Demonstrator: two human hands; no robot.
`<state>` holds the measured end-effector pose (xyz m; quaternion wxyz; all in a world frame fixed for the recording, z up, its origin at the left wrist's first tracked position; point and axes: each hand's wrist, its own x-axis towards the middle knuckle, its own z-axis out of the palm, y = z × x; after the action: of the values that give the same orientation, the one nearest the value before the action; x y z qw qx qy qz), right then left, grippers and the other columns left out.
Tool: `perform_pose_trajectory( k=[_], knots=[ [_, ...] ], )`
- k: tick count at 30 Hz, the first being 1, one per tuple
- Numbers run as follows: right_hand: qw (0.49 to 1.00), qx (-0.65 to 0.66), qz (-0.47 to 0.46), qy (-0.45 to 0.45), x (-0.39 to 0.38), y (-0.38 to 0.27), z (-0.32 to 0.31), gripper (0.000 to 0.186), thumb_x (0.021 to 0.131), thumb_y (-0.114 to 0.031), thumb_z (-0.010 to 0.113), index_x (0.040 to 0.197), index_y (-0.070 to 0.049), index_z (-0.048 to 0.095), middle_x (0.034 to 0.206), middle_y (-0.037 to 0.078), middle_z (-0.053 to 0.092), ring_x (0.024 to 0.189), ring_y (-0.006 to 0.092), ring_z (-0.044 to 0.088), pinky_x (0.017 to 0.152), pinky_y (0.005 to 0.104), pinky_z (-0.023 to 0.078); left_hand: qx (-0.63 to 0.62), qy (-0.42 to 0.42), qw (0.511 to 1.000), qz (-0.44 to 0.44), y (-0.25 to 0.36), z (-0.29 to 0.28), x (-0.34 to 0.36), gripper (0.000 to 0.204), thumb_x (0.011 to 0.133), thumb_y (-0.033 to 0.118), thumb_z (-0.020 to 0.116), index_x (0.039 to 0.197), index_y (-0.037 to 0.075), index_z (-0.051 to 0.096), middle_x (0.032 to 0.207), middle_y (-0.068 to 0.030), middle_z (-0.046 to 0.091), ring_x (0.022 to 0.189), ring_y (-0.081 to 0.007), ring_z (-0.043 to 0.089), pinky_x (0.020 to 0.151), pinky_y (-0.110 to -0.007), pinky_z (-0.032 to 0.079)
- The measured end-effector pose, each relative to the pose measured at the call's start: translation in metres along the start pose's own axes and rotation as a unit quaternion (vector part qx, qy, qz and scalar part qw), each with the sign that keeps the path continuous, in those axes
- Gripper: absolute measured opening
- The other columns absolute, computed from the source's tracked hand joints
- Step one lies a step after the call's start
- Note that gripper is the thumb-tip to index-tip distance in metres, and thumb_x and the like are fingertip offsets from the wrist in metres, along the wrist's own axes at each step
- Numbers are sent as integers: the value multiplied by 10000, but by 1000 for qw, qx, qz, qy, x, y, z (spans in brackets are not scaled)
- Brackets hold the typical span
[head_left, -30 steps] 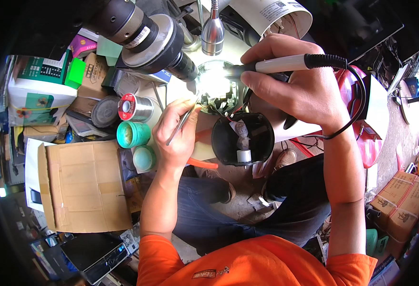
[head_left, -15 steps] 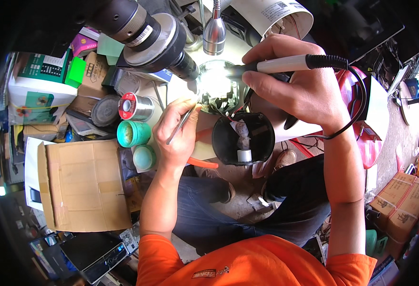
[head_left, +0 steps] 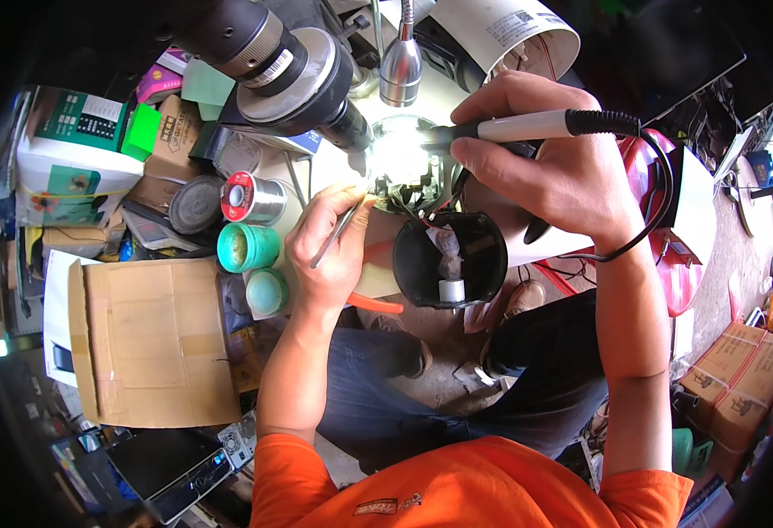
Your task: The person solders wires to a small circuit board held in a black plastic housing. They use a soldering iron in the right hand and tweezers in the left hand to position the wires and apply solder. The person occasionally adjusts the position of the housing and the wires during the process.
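My right hand grips a soldering iron with a white and black handle, its cable looping past my wrist. The iron points left into a brightly lit, round electronic assembly; glare hides the tip, and I cannot tell whether it touches. Slim metal tweezers are pinched in my left hand, their far ends beside the assembly's left edge. Thin wires run from the assembly toward an open black cup-shaped housing just below it. Inside that housing sits a white cylindrical part.
A microscope barrel and a silver lamp hang over the work spot. Left of my hand stand a solder spool and green tubs, near a cardboard box. An orange-handled tool lies below. At top right is a white cylinder.
The whole view has shifted slightly. Both hands keep their grips on the tweezers and the soldering iron, with hardly any movement against the assembly.
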<state>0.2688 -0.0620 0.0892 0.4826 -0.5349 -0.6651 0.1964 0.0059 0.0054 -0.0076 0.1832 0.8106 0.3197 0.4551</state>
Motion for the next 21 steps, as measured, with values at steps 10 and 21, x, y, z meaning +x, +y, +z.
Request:
perform_pose_trajectory(
  k=[10, 21],
  knots=[
    [993, -10, -114, 4, 2, 14, -2, 170, 808, -109, 805, 930, -1, 755, 843, 121, 701, 765, 295, 694, 688, 380, 541, 5, -16, 999, -38, 1, -1, -7, 194, 872, -65, 787, 1045, -22, 709, 977, -149, 768, 885, -223, 751, 803, -335, 586],
    [998, -1, -58, -15, 3, 2, -5, 218, 817, -145, 835, 962, 5, 771, 889, 149, 740, 814, 310, 714, 740, 390, 573, -22, 2, 1000, -20, -1, 2, -4, 200, 866, -34, 808, 1030, -8, 697, 1008, -192, 768, 910, -324, 770, 797, -369, 601]
  ],
)
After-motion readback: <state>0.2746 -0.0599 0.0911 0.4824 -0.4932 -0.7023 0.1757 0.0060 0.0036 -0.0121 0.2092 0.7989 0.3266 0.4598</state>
